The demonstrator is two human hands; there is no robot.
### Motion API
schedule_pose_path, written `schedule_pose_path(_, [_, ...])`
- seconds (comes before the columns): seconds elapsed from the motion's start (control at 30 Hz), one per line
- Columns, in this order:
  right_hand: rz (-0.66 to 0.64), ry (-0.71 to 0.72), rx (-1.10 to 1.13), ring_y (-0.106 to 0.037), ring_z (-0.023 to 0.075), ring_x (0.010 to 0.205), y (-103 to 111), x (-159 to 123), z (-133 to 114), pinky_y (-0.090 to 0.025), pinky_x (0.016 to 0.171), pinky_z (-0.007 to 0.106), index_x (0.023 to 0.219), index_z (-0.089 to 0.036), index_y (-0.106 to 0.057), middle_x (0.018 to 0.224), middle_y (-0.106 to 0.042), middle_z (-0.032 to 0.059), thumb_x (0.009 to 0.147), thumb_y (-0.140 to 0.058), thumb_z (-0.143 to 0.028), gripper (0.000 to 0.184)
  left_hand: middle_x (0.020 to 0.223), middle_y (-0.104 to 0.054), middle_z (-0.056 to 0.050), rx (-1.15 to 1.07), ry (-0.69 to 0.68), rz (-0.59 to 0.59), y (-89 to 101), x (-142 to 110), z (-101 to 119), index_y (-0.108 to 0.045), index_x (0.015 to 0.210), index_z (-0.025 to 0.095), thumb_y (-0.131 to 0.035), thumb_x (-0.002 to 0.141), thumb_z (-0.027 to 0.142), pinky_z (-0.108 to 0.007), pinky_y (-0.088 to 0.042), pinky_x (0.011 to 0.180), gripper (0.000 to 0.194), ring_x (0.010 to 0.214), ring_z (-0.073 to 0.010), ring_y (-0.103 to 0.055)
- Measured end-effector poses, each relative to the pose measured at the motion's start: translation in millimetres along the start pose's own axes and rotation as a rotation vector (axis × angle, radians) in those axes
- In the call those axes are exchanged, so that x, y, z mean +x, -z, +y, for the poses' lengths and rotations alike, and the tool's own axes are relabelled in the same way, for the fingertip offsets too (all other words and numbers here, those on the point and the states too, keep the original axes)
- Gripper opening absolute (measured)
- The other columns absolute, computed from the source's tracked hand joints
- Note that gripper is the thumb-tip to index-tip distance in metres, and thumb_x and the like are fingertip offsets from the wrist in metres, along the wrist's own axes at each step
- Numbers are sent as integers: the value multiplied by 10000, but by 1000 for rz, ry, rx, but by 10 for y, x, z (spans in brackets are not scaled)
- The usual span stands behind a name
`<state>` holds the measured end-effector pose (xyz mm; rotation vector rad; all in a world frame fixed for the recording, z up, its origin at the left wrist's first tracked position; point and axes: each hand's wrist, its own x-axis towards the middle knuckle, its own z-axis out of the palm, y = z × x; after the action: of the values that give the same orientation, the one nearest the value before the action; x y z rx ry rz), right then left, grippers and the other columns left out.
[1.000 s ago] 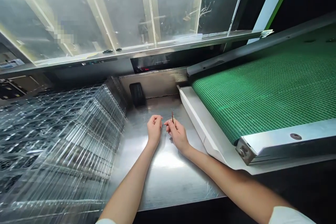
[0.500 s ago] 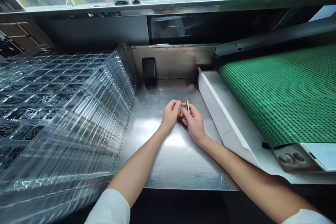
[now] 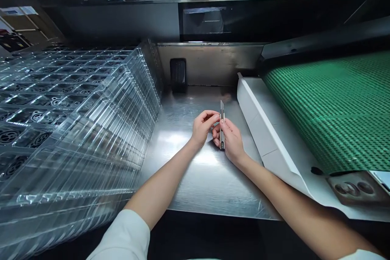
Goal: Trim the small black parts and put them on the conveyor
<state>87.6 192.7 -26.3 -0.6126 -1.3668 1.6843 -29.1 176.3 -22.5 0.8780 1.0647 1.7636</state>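
Observation:
My right hand point(image 3: 230, 141) is closed around a slim utility knife point(image 3: 222, 110) that stands upright, its blade tip pointing away from me. My left hand point(image 3: 203, 125) is curled beside it, and its fingertips pinch or touch the knife just below the blade. Both hands hover low over the middle of a steel worktop point(image 3: 195, 178). Whether the left hand grips the knife or only touches it is unclear.
A tall stack of clear plastic blister trays point(image 3: 76, 130) fills the left side. A green mesh conveyor belt point(image 3: 329, 105) with a white side guard point(image 3: 268, 130) runs along the right. A small black block point(image 3: 178, 74) stands against the back wall.
The view has tilted down and closer. My hands have come together, and the knife now stands higher out of my right hand with the left fingertips at it.

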Motion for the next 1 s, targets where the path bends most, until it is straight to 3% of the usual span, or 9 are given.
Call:
schedule_pose_path(0.2, [-158, -128, -5, -537, 122, 429, -18, -24, -11, -381, 394, 207, 895, -205, -517, 672, -629, -4, 921, -690, -675, 501, 895, -711, -51, -123, 137, -17, -8, -23, 66, -717, 885, 162, -880, 699, 495, -224, -503, 631, 414, 710, -122, -645])
schedule_pose_path(0.33, [-179, -130, -24, -538, 121, 440, -28, -34, -23, -395, 414, 210, 871, -206, -504, 672, -638, -1, 929, -687, -662, 495, 820, -716, -59, -191, 153, 10, 3, -11, 109, -696, 787, 140, -915, 667, 462, -225, -529, 659, 407, 709, -131, -669])
schedule_pose_path(0.63, [-199, -133, -71, -515, 121, 443, -12, -36, -9, -378, 426, 219, 935, -204, -534, 662, -634, -2, 954, -661, -645, 459, 811, -729, -79, -258, 194, 85, 64, 46, 148, -746, 821, 118, -942, 600, 380, -204, -500, 599, 395, 697, -128, -671])
schedule_pose_path(0.9, [-198, -157, -79, -514, 127, 457, -39, -50, -36, -384, 447, 224, 1019, -196, -542, 649, -617, -13, 930, -676, -644, 477, 697, -632, 5, -244, 71, 288, 207, 121, 172, -696, 870, 140, -873, 719, 414, -223, -492, 608, 360, 613, -101, -614])
schedule_pose_path(1.0, [-182, -158, -76, -524, 131, 469, -40, -53, -37, -377, 448, 226, 1042, -197, -554, 660, -618, -12, 929, -675, -650, 482, 653, -595, 21, -166, 39, 302, 203, 116, 146, -677, 860, 148, -845, 778, 448, -215, -459, 568, 354, 573, -91, -570])
